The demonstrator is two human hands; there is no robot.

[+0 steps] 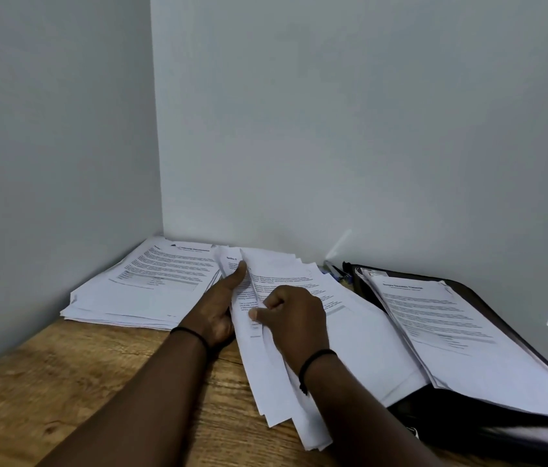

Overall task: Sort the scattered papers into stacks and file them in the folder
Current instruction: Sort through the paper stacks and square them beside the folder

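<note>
- On wooden desk [63,382], in wall corner: loose middle pile [350,332] of printed sheets, fanned, prob. unsorted.
- L hand [222,308] grips pile's left edge, thumb on top, steadying it.
- R hand [296,315] pinches one sheet, prob. to peel it off.
- Left stack [138,291] flat, looks sorted.
- Black folder [468,412] open at right w/ filed sheets [451,325] inside.

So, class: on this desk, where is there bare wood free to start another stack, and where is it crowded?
Free: the near-left wooden desk, bordered by the left wall, the corner stack and the left forearm. Crowded: the back, where the corner stack, the middle papers gripped by the left hand and right hand, and the open folder adjoin.
</note>
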